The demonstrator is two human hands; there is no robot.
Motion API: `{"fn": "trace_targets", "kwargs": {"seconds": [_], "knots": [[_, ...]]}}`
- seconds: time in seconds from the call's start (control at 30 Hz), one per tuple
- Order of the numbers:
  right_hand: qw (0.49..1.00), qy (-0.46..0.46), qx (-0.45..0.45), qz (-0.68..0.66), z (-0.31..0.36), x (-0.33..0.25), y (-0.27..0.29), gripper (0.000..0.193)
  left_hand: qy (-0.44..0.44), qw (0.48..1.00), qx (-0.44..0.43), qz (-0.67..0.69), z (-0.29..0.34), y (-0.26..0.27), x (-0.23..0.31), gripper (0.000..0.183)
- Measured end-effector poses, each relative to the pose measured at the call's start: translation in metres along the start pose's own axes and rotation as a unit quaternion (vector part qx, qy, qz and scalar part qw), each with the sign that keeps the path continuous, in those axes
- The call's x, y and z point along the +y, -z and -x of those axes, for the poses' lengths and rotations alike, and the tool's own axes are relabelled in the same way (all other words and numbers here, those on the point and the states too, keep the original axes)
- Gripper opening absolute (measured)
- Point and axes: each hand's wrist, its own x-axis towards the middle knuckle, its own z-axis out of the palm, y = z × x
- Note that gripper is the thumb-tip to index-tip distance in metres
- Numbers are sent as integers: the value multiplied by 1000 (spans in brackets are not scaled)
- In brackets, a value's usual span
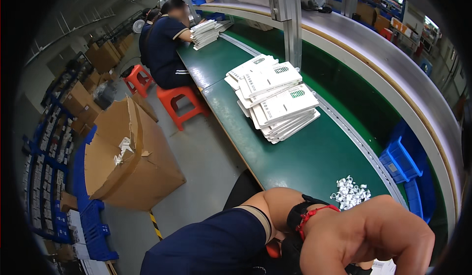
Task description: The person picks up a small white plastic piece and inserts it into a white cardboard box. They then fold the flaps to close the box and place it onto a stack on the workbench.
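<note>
The long green bench (314,157) runs from near me away to the far left, with a grey rail and a second belt beyond it on the right. On the floor to my left stands a big torn cardboard box (130,162), and past it blue racks (49,176) line the wall. Far up the bench a co-worker (164,44) sits on a red stool (179,103) beside a stack of white sheets (205,32).

In the middle of the bench lies a fanned pile of flat white packs (275,98), untouched and well apart from me. Near my right side sits a small heap of white plastic clips (350,193), just beside my arm. A blue bin (398,159) hangs below the bench edge on the right.

My left forearm (231,240), in a dark sleeve, and my bare right arm (364,240), with a black strap and red cord (314,212) at the elbow, cross the near edge. Both hands drop out of view below, so I cannot tell how my fingers stand or what they hold.

As I judge it, little is done here: the packs and clips probably both still wait.
</note>
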Motion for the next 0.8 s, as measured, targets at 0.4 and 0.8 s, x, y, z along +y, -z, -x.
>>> {"fn": "trace_targets", "kwargs": {"seconds": [0.4,0.8], "knots": [[1000,-11,-20,-2,-4,-1,-23,6,102,992,51,48,9,10,22,35],[1000,-12,-5,6,-5,1,-16,7,278,955,72,75,4,7,31,38]]}}
